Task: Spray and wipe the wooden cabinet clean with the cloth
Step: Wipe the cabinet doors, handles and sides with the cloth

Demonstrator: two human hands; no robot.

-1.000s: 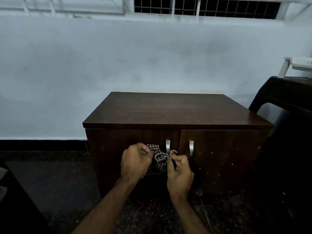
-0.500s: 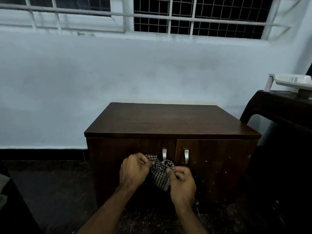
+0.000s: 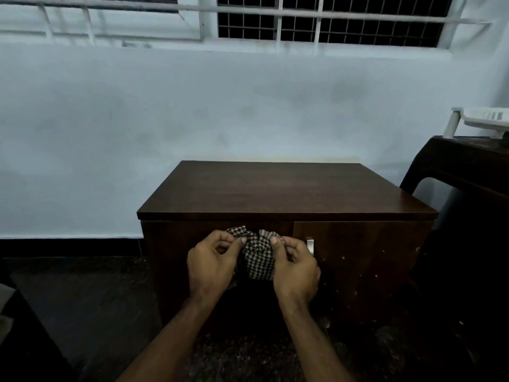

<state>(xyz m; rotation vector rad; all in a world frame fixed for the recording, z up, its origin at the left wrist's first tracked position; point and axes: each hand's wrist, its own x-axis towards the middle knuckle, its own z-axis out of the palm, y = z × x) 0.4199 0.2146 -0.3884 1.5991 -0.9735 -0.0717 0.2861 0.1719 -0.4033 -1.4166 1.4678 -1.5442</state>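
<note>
Both hands, left hand (image 3: 210, 264) and right hand (image 3: 296, 267), have their grip pinched on the black-and-white checked cloth (image 3: 259, 257), bunched before the dark brown wooden cabinet (image 3: 275, 188). The person appears to be only readying it; no spray bottle shows, and pale specks at 3 o'clock on the right door (image 3: 363, 271) suggest wiping remains.

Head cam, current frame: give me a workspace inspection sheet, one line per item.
Surface: wooden cabinet, dark brown top, bare; light specks on the right door; one metal handle visible.
Job's things: checked cloth, bunched, held in front of the cabinet doors. Spray bottle: nothing seen.
Clutter: nothing seen on the cabinet top.
Hands: left hand and right hand both pinch the cloth's top edge between thumb and fingers.
Cables: nothing seen.
Surroundings: pale wall behind; barred window above; dark table at right carrying a white object; dark speckled floor.
</note>
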